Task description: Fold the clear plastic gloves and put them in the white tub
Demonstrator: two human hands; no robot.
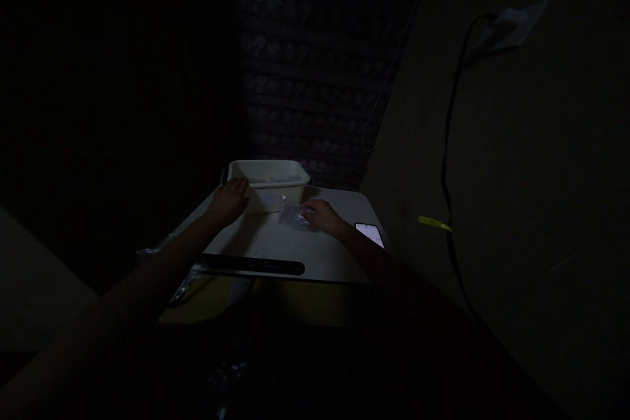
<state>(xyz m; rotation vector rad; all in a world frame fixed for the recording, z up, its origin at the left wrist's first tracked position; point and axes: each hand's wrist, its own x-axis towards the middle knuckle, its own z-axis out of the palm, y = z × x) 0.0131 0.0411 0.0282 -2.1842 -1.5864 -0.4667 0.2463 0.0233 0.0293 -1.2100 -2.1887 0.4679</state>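
Note:
The scene is very dark. My left hand (229, 202) is at the near left corner of a white plastic bin (295, 191), its fingers stretched toward the rim and the thumb apart; whether it presses on the bin I cannot tell. Pale, clear-looking pieces lie inside the bin, too dim to name. Just right of the bin's front, my right hand (319, 215) pinches the right edge of a clear plastic bag (291, 215), low over the white table. What the bag contains cannot be made out.
A lit phone (369, 233) lies on the table's (275, 243) right side. Along the near edge runs a dark slot (256, 266). Crinkled clear plastic (184, 285) hangs at the left. A black cable (447, 164) with a yellow tag (433, 222) runs down the right wall.

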